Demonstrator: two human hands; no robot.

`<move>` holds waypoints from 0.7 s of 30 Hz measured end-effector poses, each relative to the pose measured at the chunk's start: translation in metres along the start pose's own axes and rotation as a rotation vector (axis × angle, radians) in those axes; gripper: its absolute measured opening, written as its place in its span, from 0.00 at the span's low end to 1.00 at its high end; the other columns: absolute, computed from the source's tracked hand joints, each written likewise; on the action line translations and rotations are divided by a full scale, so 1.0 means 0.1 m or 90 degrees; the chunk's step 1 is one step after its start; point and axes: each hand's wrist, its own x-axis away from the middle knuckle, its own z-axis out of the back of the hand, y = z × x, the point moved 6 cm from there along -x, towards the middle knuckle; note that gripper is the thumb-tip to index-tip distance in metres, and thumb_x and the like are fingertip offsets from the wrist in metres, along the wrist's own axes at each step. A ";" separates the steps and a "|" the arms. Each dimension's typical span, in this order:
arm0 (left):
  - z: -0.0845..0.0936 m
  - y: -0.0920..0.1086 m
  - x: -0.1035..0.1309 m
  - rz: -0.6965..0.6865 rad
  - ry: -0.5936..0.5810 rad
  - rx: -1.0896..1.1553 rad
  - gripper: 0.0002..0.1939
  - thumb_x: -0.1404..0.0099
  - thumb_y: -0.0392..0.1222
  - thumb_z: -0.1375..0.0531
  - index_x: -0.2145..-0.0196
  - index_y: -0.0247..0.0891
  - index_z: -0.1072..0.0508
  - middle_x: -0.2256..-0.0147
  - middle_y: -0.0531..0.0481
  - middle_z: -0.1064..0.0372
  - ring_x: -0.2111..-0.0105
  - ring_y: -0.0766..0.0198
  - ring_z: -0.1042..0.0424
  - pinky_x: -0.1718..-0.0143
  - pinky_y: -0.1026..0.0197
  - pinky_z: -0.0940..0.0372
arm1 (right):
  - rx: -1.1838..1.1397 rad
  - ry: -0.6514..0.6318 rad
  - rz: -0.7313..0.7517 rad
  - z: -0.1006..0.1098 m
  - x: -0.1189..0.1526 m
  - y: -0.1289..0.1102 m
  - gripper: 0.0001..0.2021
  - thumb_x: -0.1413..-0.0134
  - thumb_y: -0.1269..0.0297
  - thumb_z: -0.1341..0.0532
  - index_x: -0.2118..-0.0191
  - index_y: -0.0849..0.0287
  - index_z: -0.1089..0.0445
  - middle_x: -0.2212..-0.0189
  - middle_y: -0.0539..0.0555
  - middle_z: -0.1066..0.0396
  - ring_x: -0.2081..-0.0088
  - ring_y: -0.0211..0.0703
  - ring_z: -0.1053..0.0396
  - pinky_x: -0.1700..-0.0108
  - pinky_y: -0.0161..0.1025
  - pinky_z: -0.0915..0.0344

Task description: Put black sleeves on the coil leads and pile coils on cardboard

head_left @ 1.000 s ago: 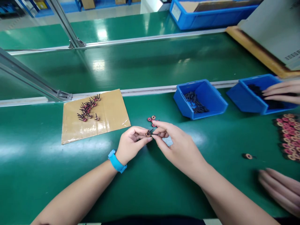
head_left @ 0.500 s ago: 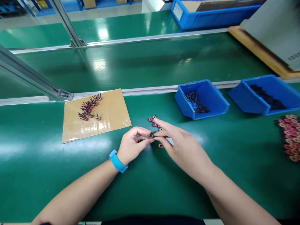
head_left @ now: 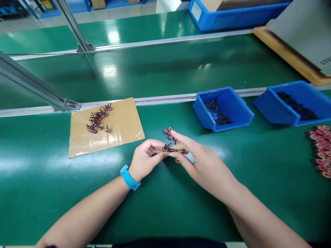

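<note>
My left hand [head_left: 148, 156] pinches a small ring coil [head_left: 164, 148] wound with copper-coloured wire, holding it above the green bench. Dark leads stick up from the coil, at least one in a black sleeve. Thumb and index finger of my right hand [head_left: 204, 162] close on a thin black sleeve [head_left: 171, 150] at the coil's right side; the fingertips hide part of it. Just behind and under my right fingers lie several loose ring coils [head_left: 170, 137], some pink and some copper-coloured. Another ring coil [head_left: 177, 161] shows partly below the right hand.
Sleeved coils [head_left: 97, 119] stand on a taped cardboard sheet [head_left: 124, 120] at left. A blue bin [head_left: 239, 112] holds black sleeves, and a second blue bin [head_left: 281, 115] holds more black pieces. Rows of coils [head_left: 322, 151] lie far right. A metal post [head_left: 28, 81] rises at left.
My right thumb and index finger have shifted slightly at the coil, and its leads show more clearly. The coil has tilted a little in my left hand.
</note>
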 end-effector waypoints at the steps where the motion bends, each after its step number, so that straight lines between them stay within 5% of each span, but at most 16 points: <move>1: 0.00 0.00 0.00 0.002 0.002 0.004 0.10 0.52 0.34 0.33 0.71 0.34 0.29 0.70 0.50 0.28 0.69 0.67 0.28 0.65 0.62 0.31 | -0.028 -0.003 -0.027 0.01 0.00 0.03 0.18 0.41 0.69 0.47 0.44 0.56 0.43 0.63 0.53 0.24 0.63 0.43 0.25 0.62 0.40 0.29; 8: 0.01 0.00 -0.01 -0.002 0.020 0.004 0.11 0.54 0.33 0.32 0.72 0.34 0.30 0.70 0.51 0.28 0.70 0.68 0.28 0.66 0.62 0.31 | -0.181 -0.069 -0.209 -0.06 0.00 0.29 0.10 0.50 0.64 0.38 0.60 0.59 0.32 0.73 0.52 0.27 0.75 0.38 0.30 0.72 0.36 0.31; 16: 0.00 0.01 -0.01 -0.010 0.001 0.026 0.10 0.54 0.32 0.32 0.72 0.35 0.28 0.70 0.52 0.28 0.69 0.67 0.28 0.65 0.61 0.31 | -0.212 -0.038 -0.160 -0.10 -0.05 0.19 0.05 0.46 0.69 0.42 0.70 0.58 0.29 0.74 0.50 0.32 0.75 0.34 0.33 0.73 0.33 0.37; 21: 0.03 -0.05 -0.02 0.060 0.024 0.125 0.12 0.56 0.33 0.30 0.71 0.36 0.25 0.71 0.53 0.27 0.71 0.70 0.29 0.64 0.64 0.33 | -0.205 -0.001 -0.137 -0.04 -0.06 0.21 0.04 0.47 0.70 0.41 0.69 0.57 0.28 0.73 0.51 0.30 0.72 0.36 0.32 0.71 0.34 0.35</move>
